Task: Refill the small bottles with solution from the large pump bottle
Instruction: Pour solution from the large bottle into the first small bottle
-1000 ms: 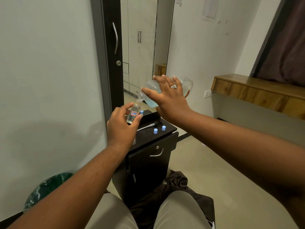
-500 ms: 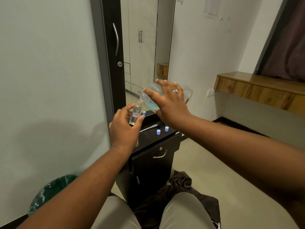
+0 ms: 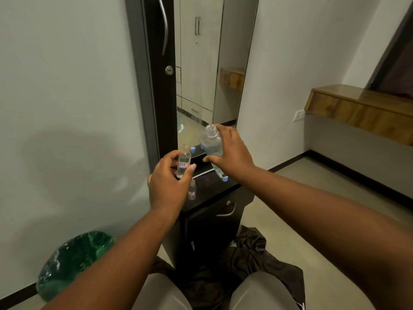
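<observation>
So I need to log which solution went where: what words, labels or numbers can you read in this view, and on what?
Nothing can be quoted.
Small bottle in the left hand: white label with a red border and blue marks, too blurred to read.
Second small bottle on the black cabinet: faint reddish label, too small to read.
Large bottle in the right hand: no label visible.

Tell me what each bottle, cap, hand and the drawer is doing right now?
left hand: gripping the small bottle.
small bottle: upright, uncapped, holds clear liquid.
right hand: gripping the large bottle.
large bottle: nearly upright, mouth open, pump off, not pouring.
second small bottle: standing on the cabinet, uncapped.
blue cap: loose on the cabinet top.
cabinet drawer: shut.
door: open.
</observation>
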